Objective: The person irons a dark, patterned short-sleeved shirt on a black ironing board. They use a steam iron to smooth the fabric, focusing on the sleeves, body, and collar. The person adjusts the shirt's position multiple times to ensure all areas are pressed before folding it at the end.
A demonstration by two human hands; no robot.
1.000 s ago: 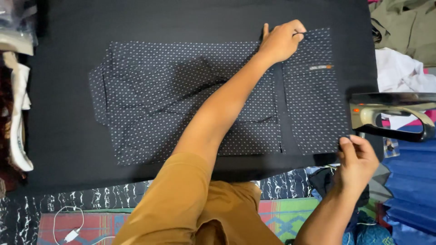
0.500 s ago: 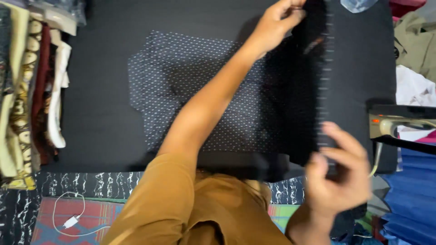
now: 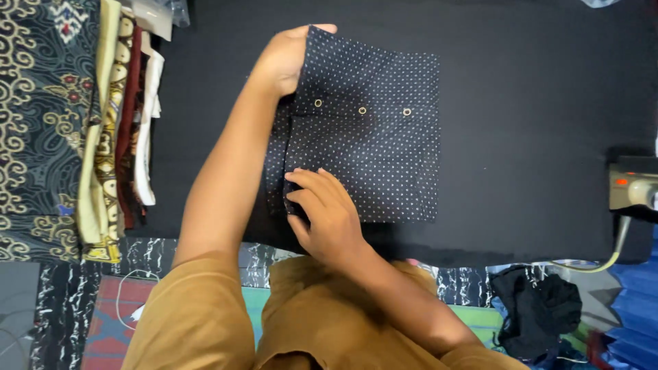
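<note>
A person folds a dark dotted shirt (image 3: 373, 137) on a black padded work surface (image 3: 521, 123), the garment already doubled into a near-square packet lying flat under both hands. The left hand (image 3: 284, 62) grips the packet's far left corner, thumb on top and the other fingers hidden beneath the cloth, so it is clamped on the fabric edge. The right hand (image 3: 325, 212) lies palm down on the near left edge, its fingers (image 3: 308, 188) spread slightly apart and pressing the layers flat rather than pinching them. Just beyond those fingertips a row of three small metal snaps (image 3: 362, 110) runs across the thin, matte, finely dotted cotton, whose right and near edges look straight and crisp. The fold appears to be at the squaring-up stage; the next move would seem to call for a firm, even press along the left edge while both corners are held in line. Left of the gripping hand stands a stack of patterned folded fabrics (image 3: 113, 130); far to the right of both hands an iron (image 3: 634, 188) sits at the surface's edge, its cord trailing down.
</note>
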